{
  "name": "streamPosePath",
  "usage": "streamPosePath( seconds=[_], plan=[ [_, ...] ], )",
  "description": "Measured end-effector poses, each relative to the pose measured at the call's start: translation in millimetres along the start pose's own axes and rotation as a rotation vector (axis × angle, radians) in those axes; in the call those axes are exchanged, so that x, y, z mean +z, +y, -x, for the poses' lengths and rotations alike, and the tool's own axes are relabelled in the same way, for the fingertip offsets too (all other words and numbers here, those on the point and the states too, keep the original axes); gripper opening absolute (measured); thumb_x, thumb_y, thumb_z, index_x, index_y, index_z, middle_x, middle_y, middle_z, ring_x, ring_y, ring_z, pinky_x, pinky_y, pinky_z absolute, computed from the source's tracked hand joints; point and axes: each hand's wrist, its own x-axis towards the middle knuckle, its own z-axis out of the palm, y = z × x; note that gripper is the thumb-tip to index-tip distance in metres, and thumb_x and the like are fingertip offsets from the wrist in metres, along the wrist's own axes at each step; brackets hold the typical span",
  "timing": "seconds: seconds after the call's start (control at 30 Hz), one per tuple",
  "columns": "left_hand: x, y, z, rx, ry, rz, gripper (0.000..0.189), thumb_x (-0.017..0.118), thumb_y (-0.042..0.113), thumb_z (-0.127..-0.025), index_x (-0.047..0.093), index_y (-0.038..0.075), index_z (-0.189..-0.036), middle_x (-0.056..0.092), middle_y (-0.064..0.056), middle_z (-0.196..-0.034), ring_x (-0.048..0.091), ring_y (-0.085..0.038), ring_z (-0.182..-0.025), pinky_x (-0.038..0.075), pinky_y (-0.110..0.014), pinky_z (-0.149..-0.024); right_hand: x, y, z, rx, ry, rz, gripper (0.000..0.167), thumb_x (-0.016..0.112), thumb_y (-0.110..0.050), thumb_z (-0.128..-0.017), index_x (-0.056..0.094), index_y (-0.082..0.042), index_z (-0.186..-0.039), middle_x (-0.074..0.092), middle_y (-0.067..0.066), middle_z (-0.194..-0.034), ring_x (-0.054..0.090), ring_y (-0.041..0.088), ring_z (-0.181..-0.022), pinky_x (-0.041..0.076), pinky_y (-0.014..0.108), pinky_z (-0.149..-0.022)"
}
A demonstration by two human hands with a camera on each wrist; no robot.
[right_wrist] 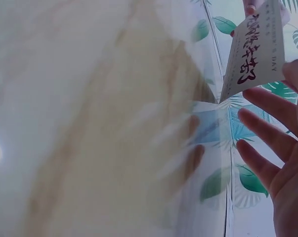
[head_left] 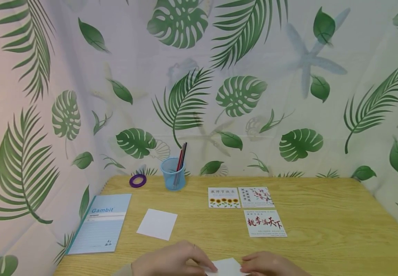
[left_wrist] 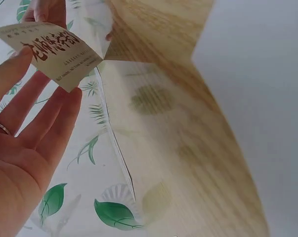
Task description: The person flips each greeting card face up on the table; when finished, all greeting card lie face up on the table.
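Note:
Low in the head view, my left hand [head_left: 174,258] and right hand [head_left: 271,263] hold one small card [head_left: 228,266] by opposite sides, its plain white face towards the head camera. Red brush-style characters cover the other face of the card [left_wrist: 57,54], seen in both wrist views. The left hand [left_wrist: 27,143], with a ring on one finger, pinches a card edge between thumb and fingers. In the right wrist view, the right hand [right_wrist: 289,133] pinches a corner, with its other fingers spread apart. Beyond the hands on the table lies a blank white square card [head_left: 157,224].
Three printed cards lie together: a sunflower card [head_left: 224,197], a blossom card [head_left: 256,197] and a red-lettered card [head_left: 265,223]. At left are a Gambit notebook [head_left: 100,222], a purple tape ring [head_left: 131,183] and a blue pen cup [head_left: 173,178]. Leaf-patterned cloth [head_left: 264,149] backs the wooden table [head_left: 330,226].

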Motion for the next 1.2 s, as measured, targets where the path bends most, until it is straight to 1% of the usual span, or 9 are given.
streamPosePath(
  seconds=[0.07, 0.17, 0.27, 0.4, 0.5, 0.6, 0.83, 1.07, 1.2],
  plan=[
    [-1.7, 0.4, -1.1, 0.016, 0.022, -0.022, 0.027, 0.055, 0.023, -0.102, 0.070, 0.019, -0.124, 0.070, 0.014, -0.117, 0.061, 0.009, -0.104, 0.051, -0.012, -0.089, -1, -3, -1.0, 0.041, 0.013, 0.010, 0.038, 0.070, 0.000, -0.087, 0.069, -0.015, -0.123, 0.073, 0.008, -0.116, 0.070, 0.018, -0.106, 0.051, 0.016, -0.094],
    [-3.6, 0.1, -2.7, 0.053, 0.044, -0.071, 0.026, 0.055, 0.019, -0.102, 0.070, 0.015, -0.123, 0.072, 0.009, -0.116, 0.061, 0.010, -0.104, 0.051, -0.010, -0.088, -3, -6, -2.3, 0.063, 0.038, 0.029, 0.039, 0.068, 0.003, -0.087, 0.070, -0.018, -0.120, 0.074, 0.007, -0.112, 0.071, 0.015, -0.102, 0.051, 0.014, -0.092],
    [-4.1, 0.2, -3.8, 0.064, 0.068, -0.099, 0.026, 0.056, 0.016, -0.101, 0.071, 0.013, -0.121, 0.073, 0.006, -0.115, 0.062, 0.010, -0.103, 0.050, -0.009, -0.087, -3, -7, -2.9, 0.071, 0.041, -0.018, 0.038, 0.065, 0.006, -0.089, 0.069, -0.016, -0.120, 0.074, 0.006, -0.112, 0.071, 0.012, -0.101, 0.052, 0.013, -0.090],
    [-4.0, -0.3, -4.8, 0.065, 0.128, -0.140, 0.025, 0.059, 0.014, -0.099, 0.072, 0.014, -0.120, 0.074, 0.006, -0.114, 0.063, 0.008, -0.102, 0.050, -0.007, -0.085, -4, -4, -5.0, 0.024, 0.064, -0.017, 0.040, 0.065, 0.011, -0.086, 0.068, -0.011, -0.120, 0.074, 0.005, -0.110, 0.071, 0.010, -0.097, 0.053, 0.013, -0.086],
    [-3.9, -1.4, -5.1, 0.083, 0.185, -0.182, 0.025, 0.060, 0.012, -0.098, 0.073, 0.013, -0.119, 0.075, 0.003, -0.112, 0.065, 0.005, -0.102, 0.050, -0.006, -0.084, -4, 0, -7.5, -0.030, 0.115, 0.024, 0.041, 0.067, 0.016, -0.081, 0.069, -0.005, -0.116, 0.075, 0.008, -0.105, 0.072, 0.012, -0.095, 0.054, 0.012, -0.085],
    [-3.5, -3.1, -4.5, 0.105, 0.249, -0.194, 0.024, 0.061, 0.010, -0.097, 0.073, 0.010, -0.118, 0.076, -0.001, -0.110, 0.067, 0.001, -0.101, 0.050, -0.007, -0.084, -2, 4, -9.1, -0.043, 0.172, 0.053, 0.037, 0.068, 0.016, -0.080, 0.070, -0.002, -0.112, 0.076, 0.011, -0.102, 0.072, 0.013, -0.093, 0.054, 0.011, -0.083],
    [-2.4, -5.4, -2.6, 0.073, 0.357, -0.124, 0.023, 0.062, 0.007, -0.096, 0.073, 0.006, -0.116, 0.076, -0.007, -0.106, 0.070, -0.005, -0.096, 0.054, -0.009, -0.077, 3, 5, -9.5, -0.018, 0.235, 0.054, 0.033, 0.067, 0.015, -0.082, 0.069, 0.004, -0.113, 0.075, 0.016, -0.095, 0.072, 0.014, -0.079, 0.054, 0.009, -0.073],
    [-3.3, -1.5, -3.6, 0.014, 0.442, -0.049, 0.022, 0.063, 0.005, -0.095, 0.074, 0.003, -0.114, 0.076, -0.010, -0.103, 0.070, -0.002, -0.082, 0.056, -0.011, -0.068, 3, 0, -15.0, 0.099, 0.279, 0.030, 0.035, 0.064, 0.020, -0.081, 0.068, 0.004, -0.113, 0.074, 0.017, -0.091, 0.070, 0.012, -0.070, 0.054, 0.011, -0.064],
    [-2.2, 0.4, -5.3, -0.023, 0.489, 0.004, 0.021, 0.062, 0.006, -0.096, 0.073, 0.002, -0.113, 0.076, -0.012, -0.103, 0.071, -0.005, -0.077, 0.057, -0.013, -0.065, 2, -4, -19.7, 0.136, 0.305, 0.017, 0.033, 0.062, 0.020, -0.083, 0.068, 0.004, -0.111, 0.073, 0.018, -0.090, 0.069, 0.010, -0.068, 0.054, 0.013, -0.061]
  ],
)
